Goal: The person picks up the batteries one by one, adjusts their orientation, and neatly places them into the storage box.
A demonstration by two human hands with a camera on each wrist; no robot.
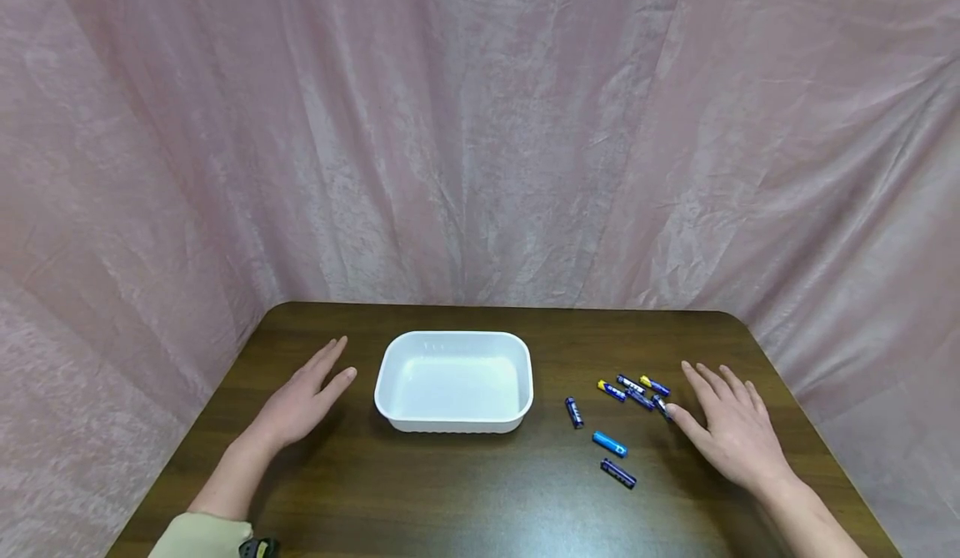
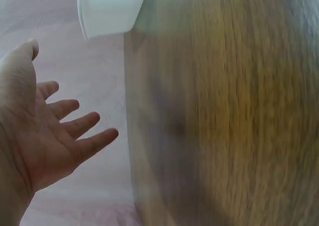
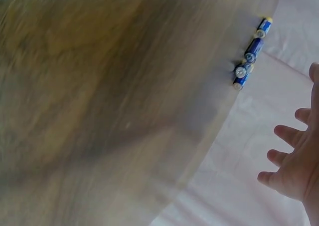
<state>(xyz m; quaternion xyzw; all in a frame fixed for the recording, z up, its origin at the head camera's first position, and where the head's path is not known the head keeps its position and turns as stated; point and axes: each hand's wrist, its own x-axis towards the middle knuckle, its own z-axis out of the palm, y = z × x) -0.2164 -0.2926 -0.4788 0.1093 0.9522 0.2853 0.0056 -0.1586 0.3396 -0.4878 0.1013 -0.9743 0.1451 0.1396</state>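
A white rectangular plastic tub (image 1: 453,424) stands near the table's middle with nothing inside. My left hand (image 1: 303,395) is held to its left, fingers extended and thumb apart; in the left wrist view the palm of that left hand (image 2: 55,141) shows bare. On the right, several batteries lie scattered: a light blue battery (image 1: 610,444), a dark blue battery (image 1: 618,473) in front of it, another battery (image 1: 573,413) nearer the tub, and a cluster with yellow-ended ones (image 1: 611,390). My right hand (image 1: 731,429) hovers spread beside the cluster, its thumb tip overlapping one battery (image 1: 661,407) in the head view.
The dark brown wooden table (image 1: 480,508) has rounded far corners. Pink velvety curtains (image 1: 465,141) hang behind it and along both sides. A dark watch-like band (image 1: 258,548) and a pale sleeve (image 1: 198,537) show at the left forearm.
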